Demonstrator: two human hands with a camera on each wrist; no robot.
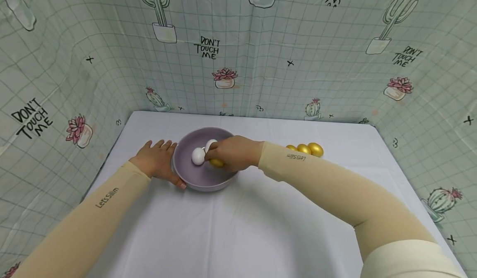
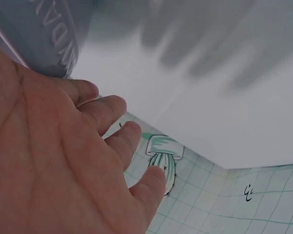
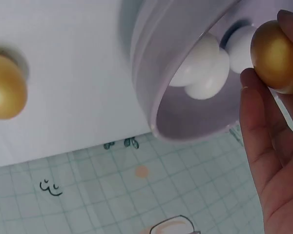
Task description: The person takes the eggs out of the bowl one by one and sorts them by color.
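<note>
A mauve bowl [image 1: 186,174] stands on the white-covered table, with white eggs [image 1: 198,156] inside it. My left hand [image 1: 156,162] rests against the bowl's left side, fingers spread and the thumb along the near wall. Reaching in over the right rim, my right hand [image 1: 236,152] holds a golden egg [image 3: 275,56] between thumb and fingers. In the right wrist view that egg is close to the white eggs [image 3: 209,73]. Whether it touches the bowl's floor I cannot tell. The left wrist view shows the left palm [image 2: 53,156] beside the bowl's embossed wall [image 2: 49,39].
Three golden eggs [image 1: 315,149] show on the table at the right, behind my right forearm, which partly covers them. A patterned cloth [image 1: 253,63] with cactus drawings hangs behind and along both sides of the table [image 1: 231,236].
</note>
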